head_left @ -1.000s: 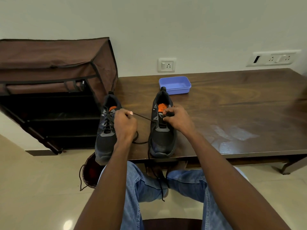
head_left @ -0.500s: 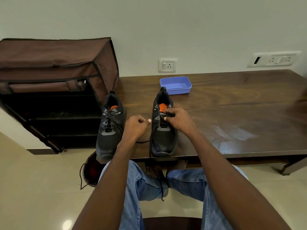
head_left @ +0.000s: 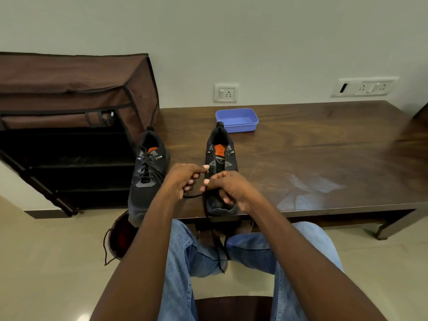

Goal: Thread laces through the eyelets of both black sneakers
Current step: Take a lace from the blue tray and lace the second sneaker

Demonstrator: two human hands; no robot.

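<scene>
Two black sneakers with orange tongues stand on the dark wooden table (head_left: 301,147), toes toward me. The left sneaker (head_left: 148,172) has a black lace crossed through its eyelets. The right sneaker (head_left: 220,163) shows bare upper eyelets. Over its lower lacing area my two hands meet. My left hand (head_left: 185,181) pinches the black lace (head_left: 192,195) between thumb and fingers. My right hand (head_left: 228,187) has its fingers curled on the lace at the shoe's left side. Loose lace ends hang off the table edge between my knees.
A blue plastic tray (head_left: 237,120) sits behind the right sneaker near the wall. A brown fabric shoe rack (head_left: 69,126) stands left of the table. A dark drawstring bag (head_left: 120,237) lies on the floor under the left sneaker. I sit on a wooden seat.
My left hand moved right from over the left sneaker to meet my right hand. My right hand slid down from the tongue to the lower lacing area. The lace went slack.
</scene>
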